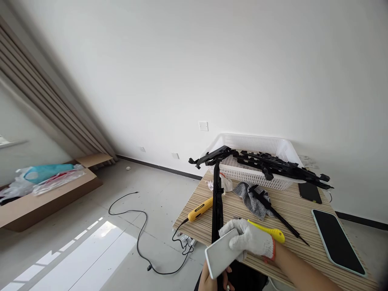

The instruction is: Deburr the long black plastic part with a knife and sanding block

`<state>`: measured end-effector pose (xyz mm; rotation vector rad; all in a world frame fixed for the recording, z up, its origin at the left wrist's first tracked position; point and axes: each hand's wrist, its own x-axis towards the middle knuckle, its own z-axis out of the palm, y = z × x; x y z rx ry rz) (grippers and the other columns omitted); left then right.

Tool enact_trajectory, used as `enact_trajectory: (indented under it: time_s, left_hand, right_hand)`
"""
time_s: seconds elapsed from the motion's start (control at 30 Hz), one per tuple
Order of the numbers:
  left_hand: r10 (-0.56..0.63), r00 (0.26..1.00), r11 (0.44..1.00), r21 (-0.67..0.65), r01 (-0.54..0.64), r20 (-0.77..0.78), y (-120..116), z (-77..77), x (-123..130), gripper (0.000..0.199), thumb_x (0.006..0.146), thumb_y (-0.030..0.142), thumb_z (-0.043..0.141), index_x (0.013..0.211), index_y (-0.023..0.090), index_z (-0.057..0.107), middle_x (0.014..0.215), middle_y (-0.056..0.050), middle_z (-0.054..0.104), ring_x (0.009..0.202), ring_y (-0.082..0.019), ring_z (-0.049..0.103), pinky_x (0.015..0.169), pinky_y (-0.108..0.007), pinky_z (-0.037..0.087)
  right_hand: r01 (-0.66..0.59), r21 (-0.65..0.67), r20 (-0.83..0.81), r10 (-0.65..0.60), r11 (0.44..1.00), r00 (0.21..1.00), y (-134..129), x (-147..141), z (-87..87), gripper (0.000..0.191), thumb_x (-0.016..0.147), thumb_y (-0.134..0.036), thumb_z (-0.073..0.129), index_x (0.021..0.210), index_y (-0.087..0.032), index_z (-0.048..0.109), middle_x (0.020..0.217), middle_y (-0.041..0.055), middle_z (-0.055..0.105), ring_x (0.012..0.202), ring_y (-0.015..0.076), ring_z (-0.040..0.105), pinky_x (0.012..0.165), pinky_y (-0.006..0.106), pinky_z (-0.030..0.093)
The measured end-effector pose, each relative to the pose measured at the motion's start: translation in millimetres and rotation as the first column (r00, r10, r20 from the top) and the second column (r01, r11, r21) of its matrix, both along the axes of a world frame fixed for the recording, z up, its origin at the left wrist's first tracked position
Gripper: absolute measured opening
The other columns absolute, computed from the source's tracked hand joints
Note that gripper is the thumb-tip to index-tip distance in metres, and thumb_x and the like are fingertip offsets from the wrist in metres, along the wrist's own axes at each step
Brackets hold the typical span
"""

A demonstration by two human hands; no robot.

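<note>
In the head view, your gloved right hand is clamping its fingers on a flat, white, hard-looking slab. Your bare left hand is mostly hiding behind it, so I cannot tell how its fingers are gripping. You seem to be partway through with one long, thin, black plastic strip; whether the black plastic pieces lying across the white plastic basket are done or left isn't showing. The strip is running from near the basket's front left corner over the front edge of the striped wooden table. It is looking straight, with a small tab sticking out.
</note>
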<state>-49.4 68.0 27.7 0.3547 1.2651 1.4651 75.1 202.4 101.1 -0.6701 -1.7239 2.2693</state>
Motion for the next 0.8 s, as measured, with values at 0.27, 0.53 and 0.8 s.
enact_trajectory:
  time_s: [0.27,0.53,0.8]
  left_hand:
    - [0.024,1.0,0.999,-0.036,-0.023,0.007,8,9.1,6,0.091,0.072,0.07,0.066,0.137,0.013,0.041,0.059,0.003,0.059,0.034,-0.008,0.039,0.036,-0.024,0.044]
    - [-0.023,0.998,0.999,0.045,0.026,-0.064,5,14.4,9,0.073,0.076,0.068,0.062,0.125,0.016,0.049,0.061,0.004,0.058,0.035,-0.007,0.037,0.038,-0.024,0.045]
    - [-0.125,0.981,0.986,0.093,0.14,-0.145,2,13.1,2,0.046,0.086,0.063,0.053,0.097,0.018,0.053,0.066,0.003,0.059,0.038,-0.007,0.043,0.039,-0.023,0.043]
  right_hand:
    - [0.505,0.023,-0.032,-0.504,0.863,0.863,53,16,-1.8,0.032,0.091,-0.039,0.061,0.117,-0.02,0.06,0.106,0.0072,0.066,0.084,0.0188,0.065,0.066,0.033,0.056]
    - [0.567,0.035,-0.037,-0.566,0.823,0.824,67,11,-8.6,0.035,0.092,-0.042,0.058,0.118,-0.019,0.058,0.097,0.0048,0.066,0.067,0.0127,0.062,0.058,0.026,0.052]
    - [0.54,-0.115,-0.164,-0.552,0.834,0.818,60,0,-19.3,0.043,0.075,-0.047,0.073,0.104,-0.02,0.058,0.07,0.0004,0.066,0.048,0.0086,0.054,0.041,0.017,0.036]
